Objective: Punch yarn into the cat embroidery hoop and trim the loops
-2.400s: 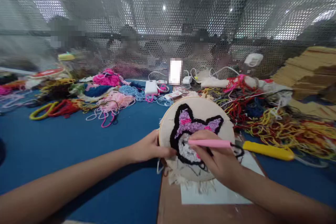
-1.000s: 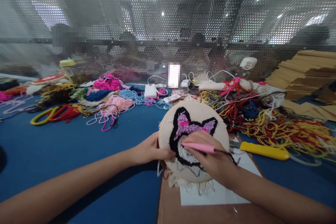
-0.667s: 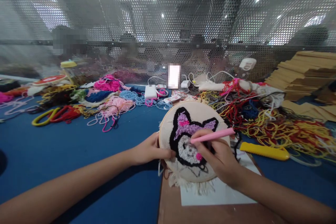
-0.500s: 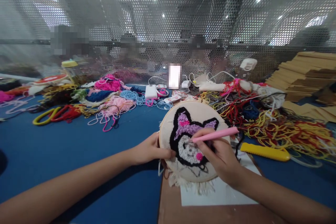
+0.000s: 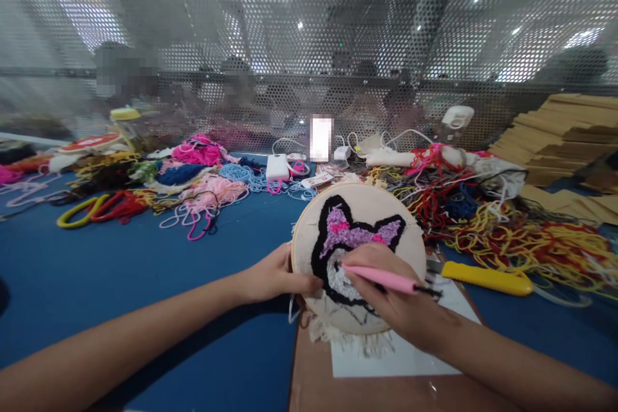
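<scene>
A round embroidery hoop (image 5: pixel 309 219) with cream cloth is tilted up towards me. Its design has a black looped outline, purple and pink ears and a white face. My left hand (image 5: pixel 284 277) grips the hoop's left edge, thumb on the cloth front and fingers behind, hidden. My right hand (image 5: pixel 393 283) is closed around a pink punch needle (image 5: pixel 381 277), its tip at the white face; black yarn trails from the handle's back end. That hand covers the lower right of the design. Beneath the hoop lie a white sheet (image 5: pixel 396 360) and a brown board (image 5: pixel 347 396).
Tangled red and yellow yarn (image 5: pixel 526 238) lies at right, near a yellow-handled cutter (image 5: pixel 487 278). Paper bags (image 5: pixel 560 135) are stacked behind. Yellow-handled scissors (image 5: pixel 82 212) and pink yarn (image 5: pixel 212 196) lie at left on the blue table (image 5: pixel 145 270). A perforated metal screen (image 5: pixel 290 32) stands behind.
The punch needle's back end has swung down, so the handle now slopes down to the right. My right hand has turned and covers the pink cheek. My left hand keeps its hold.
</scene>
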A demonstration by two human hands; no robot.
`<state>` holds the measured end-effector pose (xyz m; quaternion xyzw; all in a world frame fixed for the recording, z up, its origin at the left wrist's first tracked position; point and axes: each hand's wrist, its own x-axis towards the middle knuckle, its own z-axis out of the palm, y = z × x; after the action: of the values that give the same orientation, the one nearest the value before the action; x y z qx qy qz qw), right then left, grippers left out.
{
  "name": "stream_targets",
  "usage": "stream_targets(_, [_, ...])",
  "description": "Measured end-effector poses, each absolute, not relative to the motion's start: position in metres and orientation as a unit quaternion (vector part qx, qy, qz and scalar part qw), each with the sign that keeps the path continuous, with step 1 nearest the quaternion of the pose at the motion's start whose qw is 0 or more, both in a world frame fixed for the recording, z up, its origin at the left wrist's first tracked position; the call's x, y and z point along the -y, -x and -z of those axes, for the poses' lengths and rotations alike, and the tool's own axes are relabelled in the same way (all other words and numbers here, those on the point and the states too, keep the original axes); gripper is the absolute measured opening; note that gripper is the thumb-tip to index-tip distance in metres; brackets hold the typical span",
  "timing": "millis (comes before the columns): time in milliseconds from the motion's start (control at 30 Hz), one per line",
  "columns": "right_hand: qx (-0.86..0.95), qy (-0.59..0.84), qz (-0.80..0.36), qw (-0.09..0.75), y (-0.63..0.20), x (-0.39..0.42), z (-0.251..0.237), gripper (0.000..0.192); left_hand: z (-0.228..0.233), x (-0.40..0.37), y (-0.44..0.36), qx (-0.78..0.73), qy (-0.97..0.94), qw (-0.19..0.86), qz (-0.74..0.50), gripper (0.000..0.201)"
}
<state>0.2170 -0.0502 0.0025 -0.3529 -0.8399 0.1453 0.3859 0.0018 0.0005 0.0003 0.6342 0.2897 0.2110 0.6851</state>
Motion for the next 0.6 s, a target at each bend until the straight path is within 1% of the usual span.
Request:
stream_targets(133, [0.841, 0.348, -0.143, 0.389, -0.2158, 0.0488, -0.0023, 0.020, -0.0025, 0.0005, -0.0028, -0.281, -0.632, 0.690, -0.214, 0.033])
stream_targets(233, [0.800, 0.389, -0.197, 0.411, -0.2185, 0.0490, -0.0011, 0.014, -0.0034, 0.0012, -0.0033, -0.288, -0.618, 0.699, -0.215, 0.035])
stream_targets(333, [0.774, 0.391, -0.233, 0.440, -0.2219, 0.0492, 0.0001, 0.012, -0.0028, 0.0011, -0.0030, -0.287, -0.611, 0.706, -0.217, 0.039])
stream_targets(467, [0.762, 0.375, -0.226, 0.477, -0.2241, 0.0487, 0.0016, 0.015, -0.0014, 0.0002, -0.0023, -0.284, -0.613, 0.704, -0.220, 0.039])
stream_targets(600, [0.760, 0.377, -0.226, 0.479, -0.2238, 0.0488, 0.0023, 0.014, -0.0014, 0.0002, -0.0021, -0.290, -0.616, 0.699, -0.219, 0.038])
